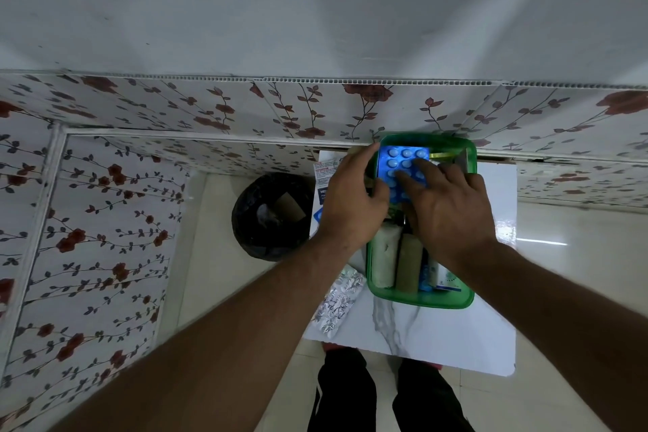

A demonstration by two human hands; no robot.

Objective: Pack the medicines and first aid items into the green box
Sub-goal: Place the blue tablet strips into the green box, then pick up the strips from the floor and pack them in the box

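The green box (420,302) stands on a small white marble-look table (456,337). Inside its far half lies a blue blister pack of white tablets (403,159). My left hand (350,200) grips the pack's left edge. Fingers of my right hand (452,207) press flat on top of the same pack. In the near half of the box lie a white bandage roll (385,256), a tan bandage roll (409,265) and a blue-and-white packet (434,279). A silver foil strip (338,305) rests on the table left of the box.
A printed medicine carton (324,179) and a blue item lie on the table behind my left hand. A black-lined waste bin (270,217) stands on the floor to the left. Floral-patterned wall panels (105,221) close in the left and far sides.
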